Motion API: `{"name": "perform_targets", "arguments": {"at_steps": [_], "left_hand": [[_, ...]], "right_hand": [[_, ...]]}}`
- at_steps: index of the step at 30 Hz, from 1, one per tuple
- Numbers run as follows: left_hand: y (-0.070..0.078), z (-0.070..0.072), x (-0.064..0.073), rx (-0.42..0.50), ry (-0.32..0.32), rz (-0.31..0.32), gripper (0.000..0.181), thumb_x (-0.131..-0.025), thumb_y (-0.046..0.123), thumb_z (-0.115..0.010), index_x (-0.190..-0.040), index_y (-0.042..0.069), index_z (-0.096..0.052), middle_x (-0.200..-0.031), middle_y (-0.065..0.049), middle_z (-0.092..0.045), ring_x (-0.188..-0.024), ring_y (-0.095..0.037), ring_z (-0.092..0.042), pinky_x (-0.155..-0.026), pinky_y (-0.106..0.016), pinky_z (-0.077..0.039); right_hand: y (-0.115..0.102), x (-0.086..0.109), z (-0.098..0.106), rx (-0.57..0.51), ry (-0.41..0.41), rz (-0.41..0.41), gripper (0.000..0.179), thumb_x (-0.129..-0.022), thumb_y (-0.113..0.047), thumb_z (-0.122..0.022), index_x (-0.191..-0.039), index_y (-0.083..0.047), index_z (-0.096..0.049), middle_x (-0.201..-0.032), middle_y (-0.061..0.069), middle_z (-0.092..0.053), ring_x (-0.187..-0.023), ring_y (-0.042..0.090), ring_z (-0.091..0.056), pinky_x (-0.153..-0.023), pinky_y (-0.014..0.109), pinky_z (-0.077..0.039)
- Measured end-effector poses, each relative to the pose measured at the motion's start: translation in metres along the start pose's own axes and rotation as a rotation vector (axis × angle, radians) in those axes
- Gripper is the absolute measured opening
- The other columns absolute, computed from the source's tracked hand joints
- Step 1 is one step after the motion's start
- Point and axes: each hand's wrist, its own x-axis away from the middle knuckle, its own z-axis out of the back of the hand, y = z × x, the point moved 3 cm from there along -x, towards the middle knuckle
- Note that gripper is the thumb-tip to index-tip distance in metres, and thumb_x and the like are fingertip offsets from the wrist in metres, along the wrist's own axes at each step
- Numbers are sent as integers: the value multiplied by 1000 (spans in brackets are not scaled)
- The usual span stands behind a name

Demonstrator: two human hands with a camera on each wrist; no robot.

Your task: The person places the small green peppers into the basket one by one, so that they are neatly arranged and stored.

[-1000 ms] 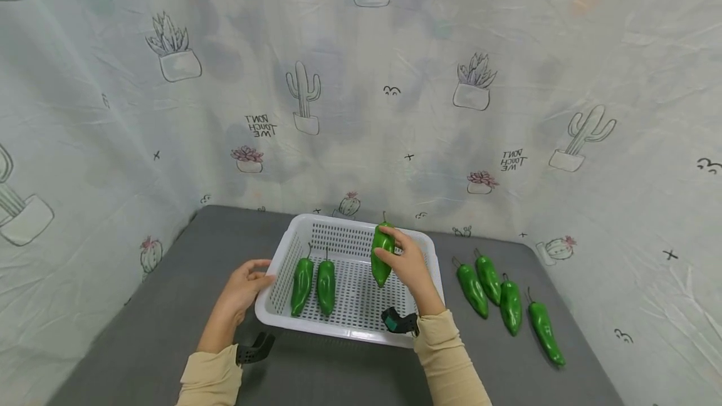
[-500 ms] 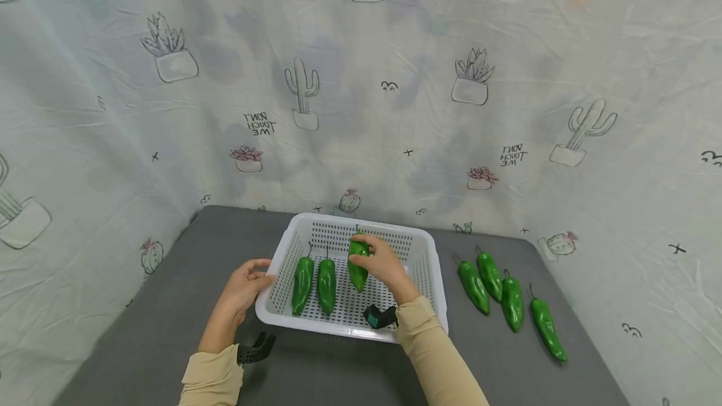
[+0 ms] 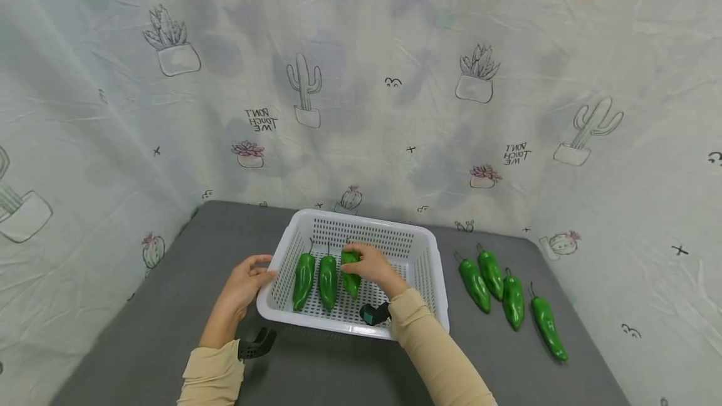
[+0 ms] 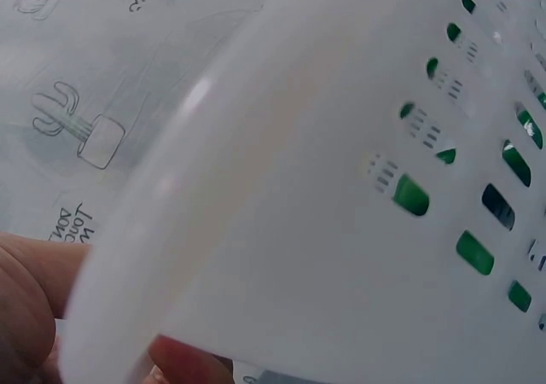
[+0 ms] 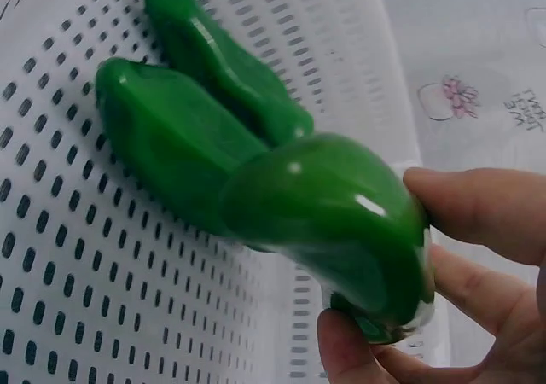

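Observation:
My right hand [image 3: 372, 266] is inside the white plastic basket [image 3: 361, 329], pinching a green pepper [image 3: 350, 273] between thumb and fingers. In the right wrist view this held pepper [image 5: 328, 205] is close to the camera and partly covers one behind it. Two more green peppers, one on the left [image 3: 304, 281] and one nearer the middle [image 3: 328, 282], lie side by side on the basket floor, stems away from me. My left hand [image 3: 245, 282] holds the basket's left rim, which shows close up in the left wrist view [image 4: 256, 256], with digits on both sides.
Several green peppers [image 3: 513, 299] lie on the dark grey table [image 3: 141, 337] to the right of the basket. A pale curtain [image 3: 361, 99] with cactus drawings hangs behind the table and at both sides.
My right hand has moved left and down into the basket with its pepper, bringing it close beside the other two. The left hand keeps its place on the rim.

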Motion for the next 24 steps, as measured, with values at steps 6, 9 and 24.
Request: {"name": "perform_targets", "arguments": {"at_steps": [6,9,24], "left_hand": [[0,1,1,-5,1,3,46,-94,8,-55,-136,-3,-40,-112,-26,-61,-92,-26,-65,-72,-37,-53],[1,1,0,-4,2,-5,46,-94,8,-55,-136,-3,-40,-112,-26,-61,-92,-26,-65,-73,-37,-52],[0,1,-2,0,1,-4,46,-94,7,-55,-136,-3,-40,-114,-28,-59,-94,-28,-65,-73,-37,-52]], "right_hand": [[3,-3,-8,47,-27,-16,46,-84,-16,-72,-127,-10,-60,-123,15,-59,-92,21,-59,-73,36,-51],[3,-4,-9,60,-42,-29,46,-83,-16,-72,-127,-8,-60,-124,16,-58,-91,22,-59,-75,37,-51],[13,-13,-21,84,-120,-88,45,-81,-8,-73,-125,-8,-61,-142,14,-46,-120,31,-51,-95,46,-44]]}}
